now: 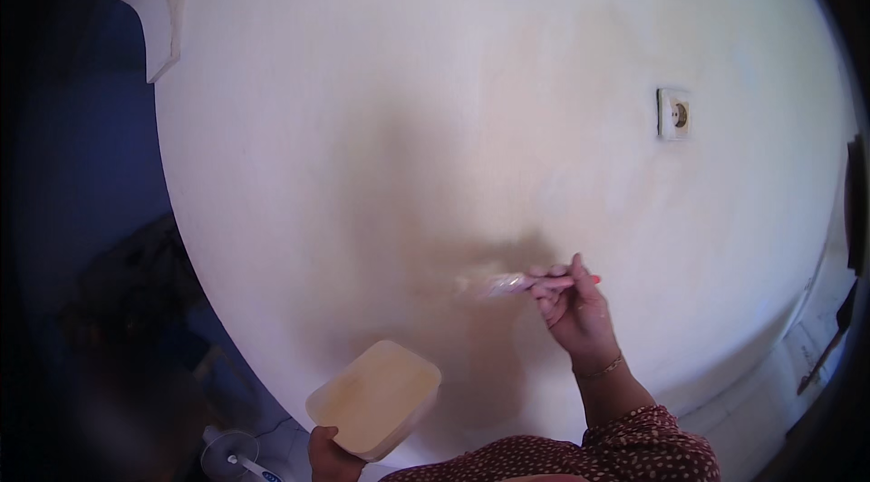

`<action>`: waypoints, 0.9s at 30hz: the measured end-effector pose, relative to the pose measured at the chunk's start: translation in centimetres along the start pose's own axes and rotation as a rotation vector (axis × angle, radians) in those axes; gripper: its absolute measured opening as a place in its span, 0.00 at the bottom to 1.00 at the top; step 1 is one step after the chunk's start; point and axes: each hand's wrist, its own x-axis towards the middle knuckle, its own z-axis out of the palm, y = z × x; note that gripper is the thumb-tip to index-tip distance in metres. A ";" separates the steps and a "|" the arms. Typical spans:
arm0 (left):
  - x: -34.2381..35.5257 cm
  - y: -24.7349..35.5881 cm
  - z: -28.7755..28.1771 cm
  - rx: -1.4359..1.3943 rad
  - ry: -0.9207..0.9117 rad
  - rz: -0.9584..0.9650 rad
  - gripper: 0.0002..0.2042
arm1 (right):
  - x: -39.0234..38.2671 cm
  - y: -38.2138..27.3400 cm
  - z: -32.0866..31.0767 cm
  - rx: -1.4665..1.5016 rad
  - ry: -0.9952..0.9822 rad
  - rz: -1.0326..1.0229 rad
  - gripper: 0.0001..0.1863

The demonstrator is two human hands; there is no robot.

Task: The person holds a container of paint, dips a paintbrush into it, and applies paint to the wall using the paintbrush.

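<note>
My right hand is closed round the red handle of a paintbrush. The brush lies level, its bristles pointing left and at or very close to the pale wall; contact is hard to tell. At the lower middle my left hand grips the near rim of a rounded rectangular plastic tub, thumb over the edge. Cream-coloured paint shows inside the tub, which is tilted toward me. Uneven, slightly darker patches mark the wall around the brush, and my shadow falls there too.
A wall socket sits at the upper right. To the left the wall ends at a dark opening with a white moulded corner. A small fan stands at the lower left. Pale floor tiles show at the lower right.
</note>
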 end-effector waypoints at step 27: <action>1.0 -3.7 -8.9 -0.106 0.204 0.135 0.33 | 9.2 -28.1 18.2 -1.070 -0.112 -1.320 0.14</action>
